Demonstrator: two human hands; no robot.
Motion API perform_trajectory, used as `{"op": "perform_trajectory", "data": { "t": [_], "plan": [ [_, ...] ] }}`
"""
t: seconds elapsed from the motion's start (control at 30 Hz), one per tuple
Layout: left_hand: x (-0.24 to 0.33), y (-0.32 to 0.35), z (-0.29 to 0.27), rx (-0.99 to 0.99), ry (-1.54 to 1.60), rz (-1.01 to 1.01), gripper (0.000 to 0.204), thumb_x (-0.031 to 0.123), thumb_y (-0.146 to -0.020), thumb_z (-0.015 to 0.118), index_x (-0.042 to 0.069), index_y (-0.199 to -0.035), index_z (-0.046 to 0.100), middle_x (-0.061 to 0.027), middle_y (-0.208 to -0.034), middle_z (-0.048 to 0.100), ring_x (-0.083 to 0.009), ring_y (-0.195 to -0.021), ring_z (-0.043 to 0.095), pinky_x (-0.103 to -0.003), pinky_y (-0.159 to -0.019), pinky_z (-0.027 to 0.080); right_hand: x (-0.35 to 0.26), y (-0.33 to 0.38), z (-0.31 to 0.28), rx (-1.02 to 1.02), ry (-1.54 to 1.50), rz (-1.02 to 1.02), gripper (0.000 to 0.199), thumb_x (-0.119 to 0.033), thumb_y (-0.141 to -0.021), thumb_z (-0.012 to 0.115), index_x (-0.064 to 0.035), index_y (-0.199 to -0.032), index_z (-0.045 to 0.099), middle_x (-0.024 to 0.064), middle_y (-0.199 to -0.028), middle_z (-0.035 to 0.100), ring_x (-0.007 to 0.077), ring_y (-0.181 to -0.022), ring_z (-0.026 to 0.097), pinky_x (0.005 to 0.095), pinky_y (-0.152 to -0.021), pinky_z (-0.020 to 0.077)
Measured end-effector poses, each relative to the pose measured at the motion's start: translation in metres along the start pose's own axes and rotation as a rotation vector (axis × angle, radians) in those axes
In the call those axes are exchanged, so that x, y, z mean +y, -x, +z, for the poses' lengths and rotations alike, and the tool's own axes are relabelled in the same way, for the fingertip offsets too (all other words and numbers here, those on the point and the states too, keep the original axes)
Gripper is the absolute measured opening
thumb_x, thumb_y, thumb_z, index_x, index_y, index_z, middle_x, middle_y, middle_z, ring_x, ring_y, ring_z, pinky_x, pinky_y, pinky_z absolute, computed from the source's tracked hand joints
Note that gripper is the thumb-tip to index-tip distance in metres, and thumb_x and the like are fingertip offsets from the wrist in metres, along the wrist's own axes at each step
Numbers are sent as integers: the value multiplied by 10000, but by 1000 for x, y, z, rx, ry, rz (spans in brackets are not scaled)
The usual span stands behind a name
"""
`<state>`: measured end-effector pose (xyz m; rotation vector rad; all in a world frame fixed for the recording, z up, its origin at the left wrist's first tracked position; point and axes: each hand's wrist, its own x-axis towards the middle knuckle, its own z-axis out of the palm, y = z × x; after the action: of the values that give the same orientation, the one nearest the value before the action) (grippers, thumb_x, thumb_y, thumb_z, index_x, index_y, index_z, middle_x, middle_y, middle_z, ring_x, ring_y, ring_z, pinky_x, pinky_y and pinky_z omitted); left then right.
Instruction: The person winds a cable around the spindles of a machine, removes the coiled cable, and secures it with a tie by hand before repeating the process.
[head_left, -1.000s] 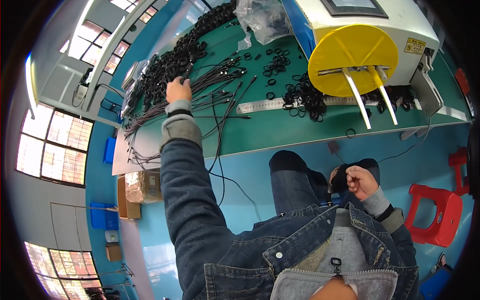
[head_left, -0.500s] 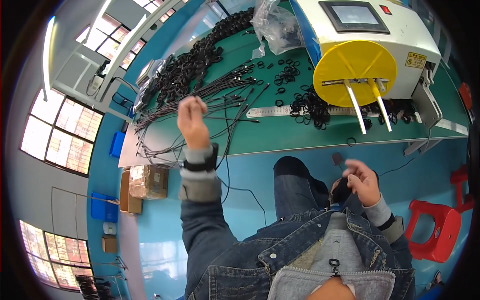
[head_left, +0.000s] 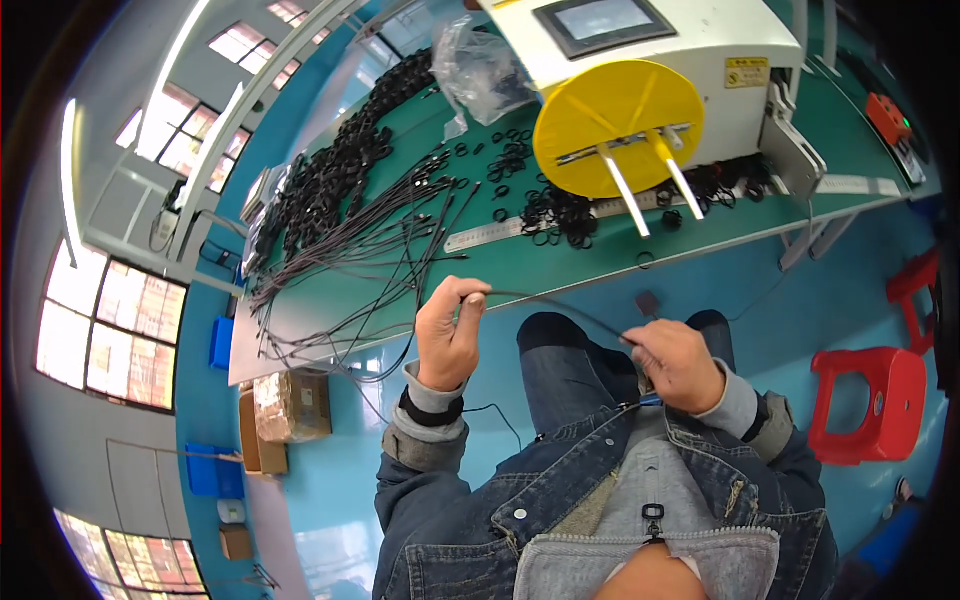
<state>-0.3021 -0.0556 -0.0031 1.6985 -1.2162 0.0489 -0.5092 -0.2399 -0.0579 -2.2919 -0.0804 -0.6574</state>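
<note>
In front of my lap, a dark cable [head_left: 560, 302] runs in a shallow arc from one hand to the other. My left hand [head_left: 450, 335] pinches it between thumb and fingers, just off the table's front edge. Lower and to the right, the fingers of my right hand [head_left: 680, 368] are closed around its other part. Past my left hand lies a spread bundle of dark cables [head_left: 370, 240] with small connector ends. Loose black ties or rings [head_left: 560, 218] lie in a heap below the yellow disc [head_left: 570, 115] of a white machine [head_left: 735, 120].
The green table [head_left: 500, 255] also carries a long pile of coiled black cables [head_left: 340, 170], a clear plastic bag [head_left: 475, 70] and a metal ruler [head_left: 485, 236]. A red stool [head_left: 880, 400] stands at right; cardboard boxes [head_left: 290, 405] sit on the floor at left.
My left hand has come down and right from over the cable bundle. My right hand has moved slightly left, and a cable now stretches between both hands. The view has shifted.
</note>
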Motion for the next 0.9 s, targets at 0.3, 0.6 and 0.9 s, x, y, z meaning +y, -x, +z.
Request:
{"op": "perform_trajectory", "data": {
  "t": [0.3,0.6,0.9],
  "plan": [
    [45,-51,84,-103,-76,205,183,-2,-815,552,10,-992,593,-123,-716,575,-188,-614,556,-260,-552,430,17,-34,-71,636,519,-252,271,-11,-710,630,-3,-979,599,131,-843,598,268,-728,571,335,-626,455],
    [24,-89,109,-58,152,-53,148,60,-862,553,-5,-987,597,-24,-638,546,-55,-551,471,-204,-503,395,65,-54,-69,671,454,-118,270,-16,-715,649,19,-977,591,149,-809,589,281,-683,578,321,-580,480],
    [10,-108,122,-16,214,-70,84,47,-858,554,-28,-883,583,-2,-706,564,-51,-622,482,-188,-559,399,113,-75,-62,601,581,32,129,-48,-757,608,-4,-868,558,129,-690,554,287,-606,558,352,-524,458]
  ]
}}
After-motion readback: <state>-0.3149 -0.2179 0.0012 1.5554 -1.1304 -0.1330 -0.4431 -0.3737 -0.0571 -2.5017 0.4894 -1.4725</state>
